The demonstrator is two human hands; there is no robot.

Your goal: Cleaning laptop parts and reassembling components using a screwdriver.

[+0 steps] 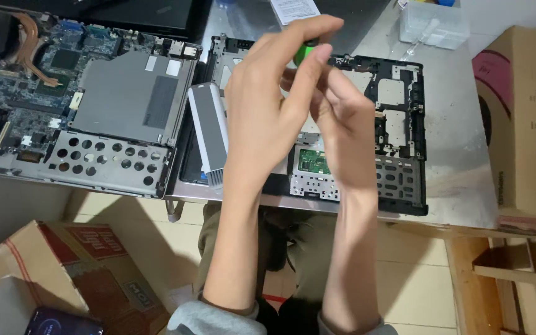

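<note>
A small green object (306,51) is pinched by the fingertips of the left hand (268,111) and right hand (342,118), above the black plastic laptop casing (398,155) at twelve o'clock on the steel bench (454,149).

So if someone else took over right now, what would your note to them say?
Left hand and right hand are raised together above the black laptop base, pinching a small green-tipped thing; what it is cannot be told. The opened laptop with bare circuit board lies to the left, a grey bar-shaped part between them. Both shells are already stripped open. Nothing shows them being closed up again.
</note>
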